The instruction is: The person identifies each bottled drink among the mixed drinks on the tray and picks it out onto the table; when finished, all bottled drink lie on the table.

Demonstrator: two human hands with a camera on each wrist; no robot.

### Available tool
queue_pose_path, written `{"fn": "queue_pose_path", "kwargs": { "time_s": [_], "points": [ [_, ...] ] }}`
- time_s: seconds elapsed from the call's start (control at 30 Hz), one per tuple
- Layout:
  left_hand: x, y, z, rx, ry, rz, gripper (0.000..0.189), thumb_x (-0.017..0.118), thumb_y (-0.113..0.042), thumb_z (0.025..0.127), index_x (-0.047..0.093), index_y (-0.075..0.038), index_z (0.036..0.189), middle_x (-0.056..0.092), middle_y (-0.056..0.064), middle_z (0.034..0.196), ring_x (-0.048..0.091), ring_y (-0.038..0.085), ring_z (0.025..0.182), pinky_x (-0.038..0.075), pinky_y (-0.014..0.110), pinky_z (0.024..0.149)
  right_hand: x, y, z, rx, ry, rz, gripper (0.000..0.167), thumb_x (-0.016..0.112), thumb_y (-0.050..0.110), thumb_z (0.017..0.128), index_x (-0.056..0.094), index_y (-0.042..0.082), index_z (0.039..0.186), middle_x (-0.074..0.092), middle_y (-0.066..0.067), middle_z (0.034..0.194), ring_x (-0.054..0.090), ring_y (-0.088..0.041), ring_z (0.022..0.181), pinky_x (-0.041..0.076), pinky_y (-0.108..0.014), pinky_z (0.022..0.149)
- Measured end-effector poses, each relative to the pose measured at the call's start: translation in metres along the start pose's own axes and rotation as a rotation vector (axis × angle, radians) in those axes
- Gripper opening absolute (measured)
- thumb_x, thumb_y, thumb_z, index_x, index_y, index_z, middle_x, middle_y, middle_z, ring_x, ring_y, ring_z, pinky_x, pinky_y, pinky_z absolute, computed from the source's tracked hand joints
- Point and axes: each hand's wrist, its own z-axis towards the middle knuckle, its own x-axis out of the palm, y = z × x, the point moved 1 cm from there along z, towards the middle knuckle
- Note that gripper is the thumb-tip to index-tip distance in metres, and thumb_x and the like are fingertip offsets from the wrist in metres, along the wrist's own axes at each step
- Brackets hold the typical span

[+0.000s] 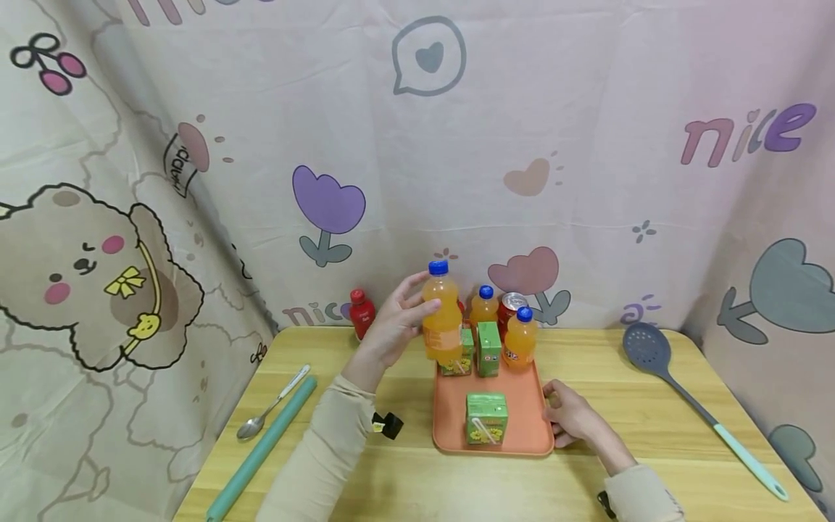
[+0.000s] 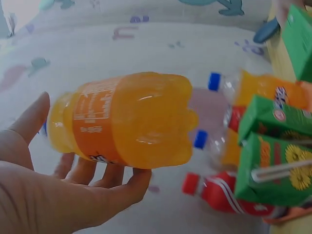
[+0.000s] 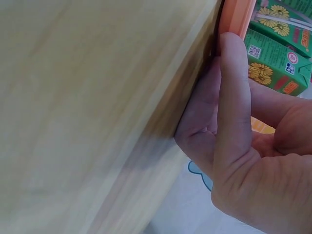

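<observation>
2 bare hands are over the wooden table. The left hand holds an orange drink bottle with a blue cap. Its thumb and fingers go around the top part. The bottle is up in the air, nearly straight, near the far left corner of a pink-orange tray.

The right hand is at the tray's right edge, close to the near right corner. It touches the tray's side with a fingertip, but I cannot tell if it grips the tray or just rests on it.

The tray sits by the middle of the table's far edge. At the tray's far right corner is a 2nd orange bottle, and a 3rd orange bottle is at the far edge, both with blue caps. A red can shows between those 2. In front of them is a green juice box, and left of it a 2nd green box, partly hidden by the held bottle. A 3rd green box is by the tray's near edge.

Near the table's far left corner is a small red bottle. A spoon and a blue-green stick lie along the left edge. A big flat spoon with holes lies along the right edge. Behind is a cloth with flowers and hearts.
</observation>
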Motion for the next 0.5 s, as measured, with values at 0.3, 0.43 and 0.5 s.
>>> {"fn": "queue_pose_path", "kwargs": {
  "time_s": [0.3,0.43,0.5],
  "points": [
    [-0.037,0.024,0.02,-0.032,-0.114,-0.093,0.058,0.06,-0.015,0.107,0.039,-0.026,0.161,0.049,0.013,0.162,0.055,0.03,0.133,0.042,0.051,0.114,0.0,-0.001,0.0,0.003,0.001,0.01,0.032,0.052,-0.005,0.103,0.045,-0.002,0.135,0.063,-0.016,0.089,0.064,-0.021,0.066,0.06,-0.035,0.05],
    [-0.052,0.037,0.029,-0.044,-0.171,-0.113,0.059,0.06,-0.016,0.107,0.038,-0.024,0.162,0.048,0.013,0.163,0.054,0.032,0.133,0.044,0.048,0.108,0.0,-0.001,0.0,0.008,0.0,0.002,0.033,0.052,-0.004,0.104,0.045,-0.002,0.136,0.063,-0.015,0.091,0.064,-0.022,0.067,0.06,-0.036,0.051],
    [-0.059,0.044,0.033,-0.047,-0.196,-0.122,0.061,0.061,-0.016,0.107,0.038,-0.023,0.163,0.048,0.012,0.164,0.054,0.033,0.135,0.044,0.048,0.107,0.0,-0.001,0.001,0.008,-0.002,0.003,0.033,0.052,-0.004,0.103,0.046,-0.002,0.136,0.063,-0.015,0.091,0.063,-0.022,0.067,0.06,-0.036,0.051]
  ]
}}
